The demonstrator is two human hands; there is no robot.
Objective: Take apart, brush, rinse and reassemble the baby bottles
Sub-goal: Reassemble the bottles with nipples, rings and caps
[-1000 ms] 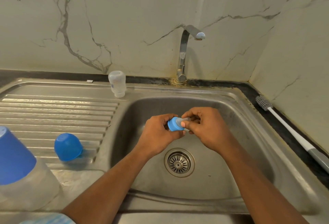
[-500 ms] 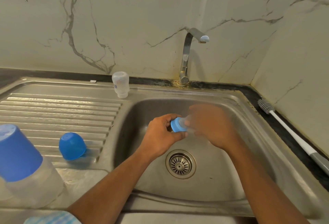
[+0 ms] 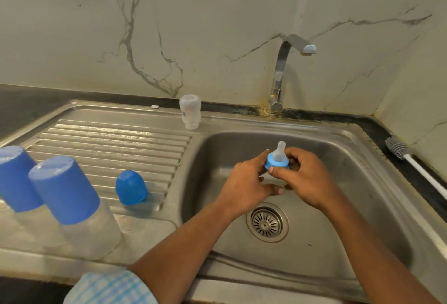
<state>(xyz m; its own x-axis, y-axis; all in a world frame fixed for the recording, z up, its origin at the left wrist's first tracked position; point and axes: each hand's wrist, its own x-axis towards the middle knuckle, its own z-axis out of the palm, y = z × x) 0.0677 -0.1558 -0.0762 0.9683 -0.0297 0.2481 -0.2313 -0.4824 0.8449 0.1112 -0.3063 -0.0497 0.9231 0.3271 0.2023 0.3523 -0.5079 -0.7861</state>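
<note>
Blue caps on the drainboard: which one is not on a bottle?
The small dome cap, alone on the drainboard. The two taller caps at the left each cover a bottle.

Both forearms reach forward, wrists close together. Right hand (image 3: 307, 178) has curled fingers pinching the blue collar (image 3: 277, 164); left hand (image 3: 244, 182) just touches it with an outstretched index.
</note>
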